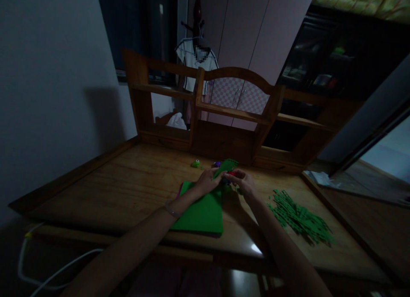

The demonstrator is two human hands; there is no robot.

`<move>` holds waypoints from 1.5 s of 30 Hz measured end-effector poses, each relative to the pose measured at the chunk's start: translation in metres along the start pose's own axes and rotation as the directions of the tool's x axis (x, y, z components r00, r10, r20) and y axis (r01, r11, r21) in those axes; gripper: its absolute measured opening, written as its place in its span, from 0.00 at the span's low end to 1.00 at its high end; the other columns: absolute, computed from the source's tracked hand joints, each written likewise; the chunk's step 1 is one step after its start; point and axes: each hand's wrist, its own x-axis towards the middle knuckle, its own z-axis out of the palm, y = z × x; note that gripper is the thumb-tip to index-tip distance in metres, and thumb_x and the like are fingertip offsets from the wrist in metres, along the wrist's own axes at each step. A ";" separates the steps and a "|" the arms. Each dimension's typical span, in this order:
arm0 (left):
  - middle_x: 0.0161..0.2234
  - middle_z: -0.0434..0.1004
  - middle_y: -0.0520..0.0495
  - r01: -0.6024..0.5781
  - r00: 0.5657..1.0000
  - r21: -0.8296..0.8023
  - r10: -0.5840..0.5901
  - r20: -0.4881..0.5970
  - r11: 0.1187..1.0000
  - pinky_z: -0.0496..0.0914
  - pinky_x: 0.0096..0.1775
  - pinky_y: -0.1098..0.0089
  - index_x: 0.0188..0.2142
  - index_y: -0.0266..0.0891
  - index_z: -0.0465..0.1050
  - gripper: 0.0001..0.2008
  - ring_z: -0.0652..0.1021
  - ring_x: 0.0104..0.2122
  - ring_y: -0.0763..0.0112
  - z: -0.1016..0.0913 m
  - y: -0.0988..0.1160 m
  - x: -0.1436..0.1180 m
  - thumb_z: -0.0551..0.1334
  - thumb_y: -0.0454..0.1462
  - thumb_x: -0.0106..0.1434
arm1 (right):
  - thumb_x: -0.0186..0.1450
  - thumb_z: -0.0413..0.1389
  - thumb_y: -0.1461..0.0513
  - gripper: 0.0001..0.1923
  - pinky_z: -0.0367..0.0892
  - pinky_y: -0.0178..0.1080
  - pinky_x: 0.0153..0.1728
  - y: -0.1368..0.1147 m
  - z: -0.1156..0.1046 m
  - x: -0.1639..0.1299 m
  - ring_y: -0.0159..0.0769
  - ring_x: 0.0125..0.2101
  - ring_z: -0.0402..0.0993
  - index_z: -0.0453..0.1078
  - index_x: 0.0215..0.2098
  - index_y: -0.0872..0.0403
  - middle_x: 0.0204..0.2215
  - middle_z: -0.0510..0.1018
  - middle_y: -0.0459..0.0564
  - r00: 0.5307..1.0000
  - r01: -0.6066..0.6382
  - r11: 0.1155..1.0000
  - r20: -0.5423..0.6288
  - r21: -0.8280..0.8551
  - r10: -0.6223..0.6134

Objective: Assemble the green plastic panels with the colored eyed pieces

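Note:
My left hand point(208, 181) is closed on a green sheet piece point(226, 165), whose far edge looks notched. My right hand point(244, 181) pinches a small red-topped tool point(231, 173) at the near edge of that piece, close to my left fingers. What kind of tool it is cannot be made out in the dim light. Under my left wrist lies a stack of green sheets point(201, 211), with a purple edge showing beneath. Beyond my hands sit a small green toy-like piece with an eye point(195, 163) and a purple piece point(217, 164).
A heap of cut green strips point(299, 216) spreads over the right side of the wooden table point(128, 181). A wooden shelf unit point(230, 111) rises along the table's back edge. A white cable point(73, 258) hangs at the lower left.

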 end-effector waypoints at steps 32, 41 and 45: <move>0.39 0.76 0.46 -0.097 0.995 0.134 0.094 0.026 0.986 0.67 0.42 0.69 0.44 0.40 0.73 0.16 0.75 0.40 0.65 -0.005 -0.002 0.003 0.50 0.43 0.66 | 0.49 0.65 0.53 0.20 0.62 0.32 0.27 0.003 0.002 0.001 0.32 0.27 0.69 0.72 0.38 0.52 0.31 0.75 0.47 0.996 0.062 0.993 0.064 0.104 -0.069; 0.38 0.77 0.46 -0.057 0.998 0.138 0.057 -0.001 0.989 0.68 0.41 0.69 0.42 0.39 0.73 0.15 0.76 0.38 0.66 -0.005 -0.002 0.002 0.52 0.43 0.65 | 0.46 0.66 0.52 0.23 0.63 0.33 0.28 0.006 0.004 0.002 0.35 0.30 0.72 0.71 0.37 0.51 0.34 0.77 0.47 0.999 0.039 0.989 0.019 0.145 -0.042; 0.40 0.77 0.46 -0.077 0.997 0.120 0.077 0.002 0.990 0.68 0.43 0.69 0.43 0.39 0.73 0.15 0.76 0.39 0.66 -0.005 -0.002 0.003 0.52 0.43 0.65 | 0.48 0.65 0.52 0.23 0.62 0.33 0.27 0.003 0.004 0.000 0.34 0.30 0.71 0.71 0.39 0.51 0.34 0.76 0.48 0.998 0.050 0.991 0.023 0.125 -0.053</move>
